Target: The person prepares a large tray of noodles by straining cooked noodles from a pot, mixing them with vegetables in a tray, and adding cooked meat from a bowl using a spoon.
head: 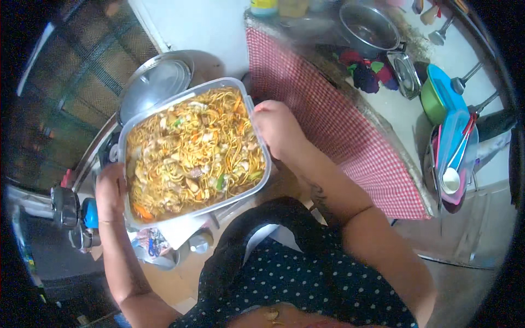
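Between both hands I hold up a clear plastic food container (265, 162), tilted in view. Stir-fried noodles (192, 151) with carrot strips, cabbage and bits of meat fill it nearly to the rim. My left hand (111, 190) grips the container's left side; some of its fingers are hidden behind the wall. On the opposite side, my right hand (277, 128) is closed around the upper right edge. Just behind the container's upper left corner rests a round metal lid (158, 88), partly covered by it.
A red-checked cloth (328, 123) hangs from the counter at right. On that counter stand a metal pot (369, 30), crumpled dark cloths (367, 76), a green basin (432, 100) and a rack with plastic utensils (451, 180). Metal canisters (65, 207) stand at left, near a screened window (82, 69).
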The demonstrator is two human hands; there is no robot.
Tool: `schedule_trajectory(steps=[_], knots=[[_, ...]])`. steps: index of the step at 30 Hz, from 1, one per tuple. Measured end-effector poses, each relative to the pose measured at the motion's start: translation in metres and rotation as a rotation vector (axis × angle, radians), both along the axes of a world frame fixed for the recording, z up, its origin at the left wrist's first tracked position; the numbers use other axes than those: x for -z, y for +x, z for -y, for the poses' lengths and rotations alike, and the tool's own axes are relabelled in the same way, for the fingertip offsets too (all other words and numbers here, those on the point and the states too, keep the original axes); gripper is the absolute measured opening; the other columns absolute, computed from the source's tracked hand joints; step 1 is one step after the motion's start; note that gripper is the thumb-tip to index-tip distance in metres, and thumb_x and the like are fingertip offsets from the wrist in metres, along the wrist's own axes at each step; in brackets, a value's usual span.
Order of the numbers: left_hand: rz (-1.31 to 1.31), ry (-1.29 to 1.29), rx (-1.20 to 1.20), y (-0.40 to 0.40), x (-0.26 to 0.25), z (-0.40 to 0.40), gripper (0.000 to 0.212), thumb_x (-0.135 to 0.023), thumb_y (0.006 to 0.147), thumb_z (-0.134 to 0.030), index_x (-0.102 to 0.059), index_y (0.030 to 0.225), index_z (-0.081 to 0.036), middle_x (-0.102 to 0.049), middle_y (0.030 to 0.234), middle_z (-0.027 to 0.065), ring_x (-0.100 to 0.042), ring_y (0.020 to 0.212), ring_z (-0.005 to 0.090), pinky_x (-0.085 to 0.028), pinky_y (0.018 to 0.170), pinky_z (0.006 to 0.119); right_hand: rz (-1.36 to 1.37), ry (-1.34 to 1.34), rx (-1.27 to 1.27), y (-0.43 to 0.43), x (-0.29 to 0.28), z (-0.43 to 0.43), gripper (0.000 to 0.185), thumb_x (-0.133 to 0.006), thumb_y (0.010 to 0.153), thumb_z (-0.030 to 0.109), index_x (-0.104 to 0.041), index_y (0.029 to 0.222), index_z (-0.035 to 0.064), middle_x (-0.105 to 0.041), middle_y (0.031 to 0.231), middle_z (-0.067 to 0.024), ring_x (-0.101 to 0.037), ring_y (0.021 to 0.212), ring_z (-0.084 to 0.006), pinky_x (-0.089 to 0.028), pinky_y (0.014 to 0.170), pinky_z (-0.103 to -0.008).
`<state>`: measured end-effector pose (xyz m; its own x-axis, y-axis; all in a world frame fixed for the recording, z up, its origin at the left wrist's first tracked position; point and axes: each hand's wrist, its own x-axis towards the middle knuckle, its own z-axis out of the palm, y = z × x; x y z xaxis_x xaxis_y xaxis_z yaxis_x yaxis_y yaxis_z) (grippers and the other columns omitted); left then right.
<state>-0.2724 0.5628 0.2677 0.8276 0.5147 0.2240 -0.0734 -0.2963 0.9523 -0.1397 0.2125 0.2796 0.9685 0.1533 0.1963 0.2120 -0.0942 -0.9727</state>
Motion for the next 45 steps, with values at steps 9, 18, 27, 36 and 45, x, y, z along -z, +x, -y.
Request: schedule_trajectory(steps=[9, 18, 27, 36, 45], knots=[[0.068, -0.128, 0.027, 0.005, -0.002, 0.012, 0.018, -0.054, 0.082, -0.011, -0.054, 0.065, -0.008, -0.041, 0.056, -0.0059, -0.034, 0.047, 0.0056, -0.027, 0.046, 0.024, -0.053, 0.221, -0.177, -0.011, -0.049, 0.018, 0.006, -0.054, 0.08, 0.006, -0.058, 0.079, 0.0017, -0.052, 0.061, -0.0015, -0.046, 0.047, -0.0094, -0.035, 0.041, -0.024], [0.07, -0.104, 0.141, 0.006, -0.006, -0.014, 0.011, -0.057, 0.083, -0.013, -0.058, 0.074, -0.006, -0.043, 0.055, -0.0051, -0.035, 0.043, 0.0044, -0.025, 0.039, 0.021, -0.07, 0.234, -0.055, -0.031, -0.04, 0.009, 0.01, -0.051, 0.076, 0.004, -0.058, 0.07, 0.0, -0.053, 0.059, -0.0049, -0.047, 0.048, -0.0143, -0.035, 0.042, -0.0313], [-0.083, 0.034, 0.178, 0.013, -0.057, -0.011, 0.015, -0.055, 0.085, -0.015, -0.06, 0.085, -0.001, -0.041, 0.054, -0.0057, -0.034, 0.042, 0.0054, -0.029, 0.04, 0.022, -0.08, 0.412, -0.067, -0.057, -0.024, 0.006, 0.011, -0.052, 0.079, 0.003, -0.058, 0.071, 0.0016, -0.053, 0.059, -0.0048, -0.048, 0.047, -0.0145, -0.035, 0.042, -0.0291], [0.003, 0.233, 0.202, 0.029, -0.062, -0.036, 0.023, -0.057, 0.085, -0.017, -0.062, 0.092, 0.004, -0.049, 0.062, -0.0023, -0.041, 0.049, 0.007, -0.033, 0.045, 0.023, -0.063, 0.431, -0.036, -0.044, -0.007, 0.006, 0.01, -0.052, 0.075, 0.001, -0.057, 0.067, 0.0049, -0.055, 0.059, -0.0074, -0.052, 0.048, -0.0187, -0.039, 0.042, -0.034], [0.028, 0.427, 0.212, 0.036, -0.075, -0.058, 0.024, -0.059, 0.085, -0.019, -0.062, 0.09, 0.004, -0.051, 0.064, -0.0025, -0.042, 0.055, 0.0065, -0.033, 0.047, 0.024, -0.071, 0.377, 0.041, -0.041, -0.008, 0.003, 0.008, -0.053, 0.072, 0.004, -0.058, 0.066, 0.0031, -0.055, 0.058, -0.009, -0.052, 0.048, -0.022, -0.036, 0.042, -0.039]])
